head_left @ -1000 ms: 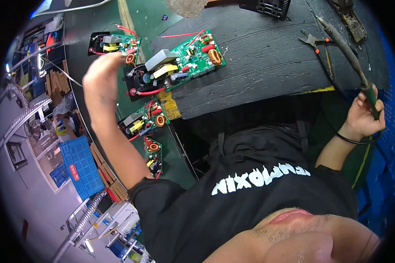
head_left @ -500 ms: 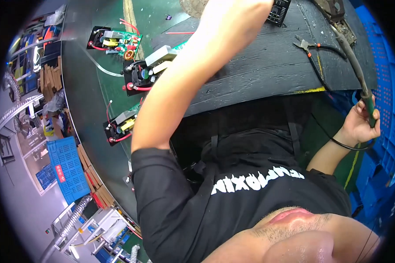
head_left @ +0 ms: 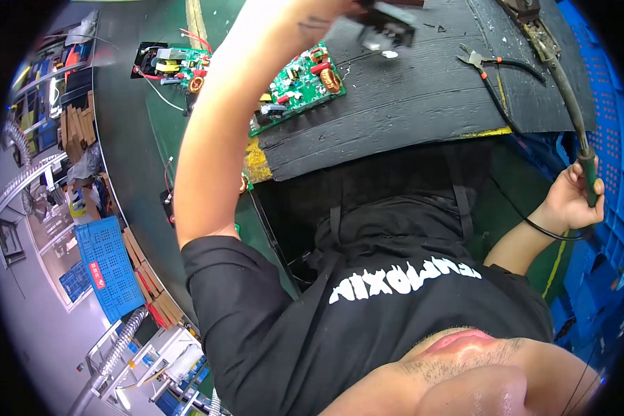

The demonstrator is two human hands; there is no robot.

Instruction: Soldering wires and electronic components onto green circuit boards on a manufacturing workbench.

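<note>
At the top edge my left hand is partly cut off. It appears closed on a black block-shaped part, blurred by motion above the dark work mat. On the right, my right hand is wrapped round the green handle of a soldering iron. Its long grey shaft slants up to a worn metal stand. A green circuit board with a copper coil lies beside my left forearm, which hides part of it. Farther left is another circuit board with red wires.
Orange-and-black cutting pliers lie with jaws apart on the ridged dark mat. Part of a third board shows behind my left arm. Blue plastic crates stand at the right; a blue crate is on the far left.
My left arm has swung left, with the black part moving left as well. More of the middle circuit board is uncovered. My right hand and the soldering iron have barely moved.
</note>
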